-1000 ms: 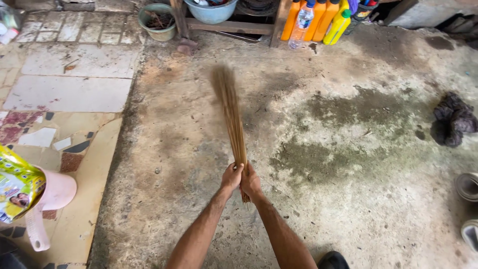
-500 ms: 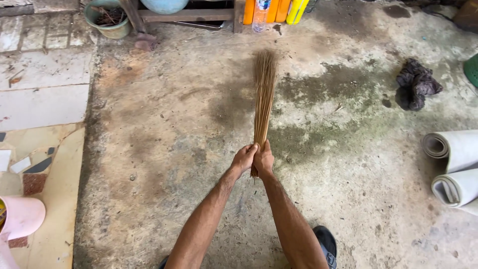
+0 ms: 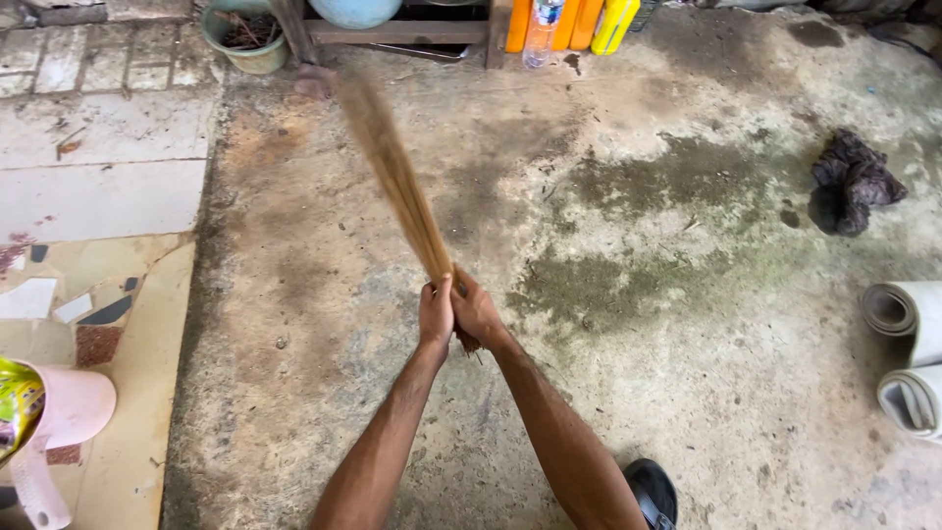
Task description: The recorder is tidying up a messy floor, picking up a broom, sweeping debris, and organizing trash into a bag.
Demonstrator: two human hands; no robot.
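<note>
Stained grey concrete floor, mottled with dark damp patches and greenish growth; worn pale stone tiles and a patch of broken-tile mosaic adjoin it at the left.

Item 1: long bundle of thin brown stick bristles forming a handleless broom. It slants up and to the left from the hands, its far end blurred near the top of the concrete area. Position: centre of view, over the floor; whether the tip touches the floor cannot be told.

Item 2: left hand, fingers closed tight around the bound base of the broom.

Item 3: right hand, likewise clamped on the base, touching the left hand; a short stub of sticks shows below it. Both bare forearms run down to the lower edge.

Item 4: crumpled dark cloth rag, lying on the floor at right, well apart from the broom.

Item 5: two rolled grey mats, right edge.

Item 6: row of orange and yellow plastic bottles with one clear bottle, top edge, beside wooden furniture legs.

Item 7: green round pot holding dry twigs, top left.

Item 8: pink plastic jug, lower left, on the mosaic.

Item 9: black shoe, bottom edge.
</note>
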